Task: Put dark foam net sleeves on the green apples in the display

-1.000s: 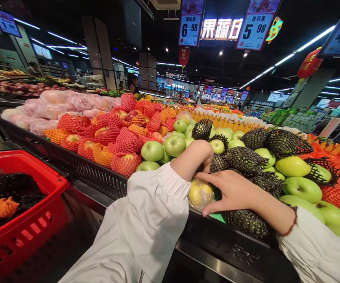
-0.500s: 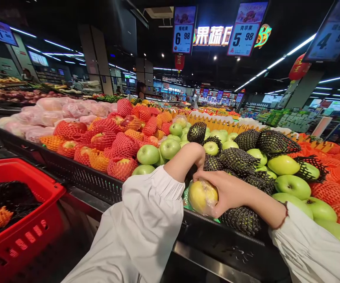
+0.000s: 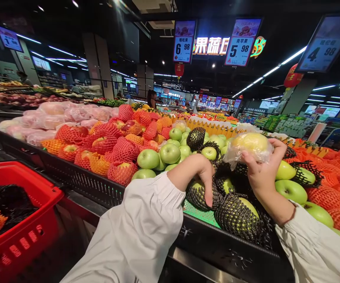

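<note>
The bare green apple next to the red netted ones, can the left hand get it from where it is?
Probably yes. The left hand rests on a black-netted apple, and the bare green apple lies beside that forearm, on top of the pile. Nothing covers it. The right hand is busy holding up a wrapped yellow fruit.

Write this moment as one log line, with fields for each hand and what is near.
right hand: holds up wrapped yellow fruit | left hand: on black-netted apple | near: green apples, red basket
</note>
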Demonstrator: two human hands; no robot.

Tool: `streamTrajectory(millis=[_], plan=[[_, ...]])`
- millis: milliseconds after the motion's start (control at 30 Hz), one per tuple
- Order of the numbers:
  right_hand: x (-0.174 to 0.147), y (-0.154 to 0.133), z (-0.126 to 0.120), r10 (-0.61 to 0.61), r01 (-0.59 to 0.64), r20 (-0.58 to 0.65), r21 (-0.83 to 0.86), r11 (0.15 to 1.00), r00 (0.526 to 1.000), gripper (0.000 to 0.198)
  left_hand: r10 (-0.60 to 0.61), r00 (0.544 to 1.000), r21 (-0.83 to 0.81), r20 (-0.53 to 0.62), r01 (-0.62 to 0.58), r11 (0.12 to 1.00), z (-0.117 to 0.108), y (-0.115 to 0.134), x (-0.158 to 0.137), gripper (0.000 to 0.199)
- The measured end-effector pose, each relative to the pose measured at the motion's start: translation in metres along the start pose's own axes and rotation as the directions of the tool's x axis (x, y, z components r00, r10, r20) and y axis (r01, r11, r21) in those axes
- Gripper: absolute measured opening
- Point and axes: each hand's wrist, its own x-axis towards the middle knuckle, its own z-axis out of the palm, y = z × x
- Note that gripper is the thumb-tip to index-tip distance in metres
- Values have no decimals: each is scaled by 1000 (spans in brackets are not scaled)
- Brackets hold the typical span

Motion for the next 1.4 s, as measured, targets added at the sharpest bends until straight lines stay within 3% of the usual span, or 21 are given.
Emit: streamTrajectory(millis=[67, 100, 267, 400, 567, 667, 800, 867, 933, 1033, 1100, 1200, 1267, 1400], plan=[[5, 8, -3, 14, -14, -98, 6, 1000, 995, 65, 8, 974, 60, 225, -22, 998, 4, 13, 1, 47], [6, 12, -4, 16, -13, -129, 26, 1000, 992, 66, 6, 964, 80, 266, -28, 996, 5, 17, 1, 48], [7, 16, -3, 10, -3, -151, 51, 999, 989, 65, -31, 981, 157, 190, 1, 988, 11, 26, -4, 62], [6, 13, -1, -6, 7, -149, 1, 1000, 989, 67, -78, 973, 141, 217, 48, 989, 14, 30, -10, 73], [7, 19, -1, 85, -78, -120, 64, 995, 989, 72, -124, 965, 126, 230, 97, 987, 16, 34, -13, 97], [7, 19, 0, 136, -129, -109, 66, 989, 985, 75, -69, 987, 53, 143, 62, 997, 13, 31, -20, 112], [8, 14, -1, 130, -131, -133, 3, 991, 983, 74, 5, 994, 29, -109, -2, 1000, 4, 19, -22, 89], [9, 17, -2, 107, -110, -163, -12, 994, 981, 73, 28, 954, 116, -297, 7, 993, 0, 12, -16, 75], [11, 25, -3, 115, -121, -199, -19, 992, 973, 75, 52, 877, 158, -477, 28, 987, -2, 7, -6, 61], [16, 46, -4, 208, -218, -240, -17, 976, 948, 77, 59, 765, 93, -641, 1, 996, -1, 4, 11, 40], [18, 60, -4, 308, -315, -266, 17, 949, 913, 77, 87, 708, 42, -701, -81, 996, 1, 3, 20, 33], [18, 70, -2, 475, -469, -264, 88, 879, 840, 77, 145, 637, 39, -757, -178, 983, 2, 2, 27, 47], [17, 69, 0, 524, -515, -246, 105, 851, 815, 78, 167, 638, 55, -752, -192, 980, 3, 2, 29, 61], [13, 59, 5, 488, -479, -218, 98, 872, 845, 82, 223, 687, 102, -691, -213, 972, 5, 3, 35, 79]])
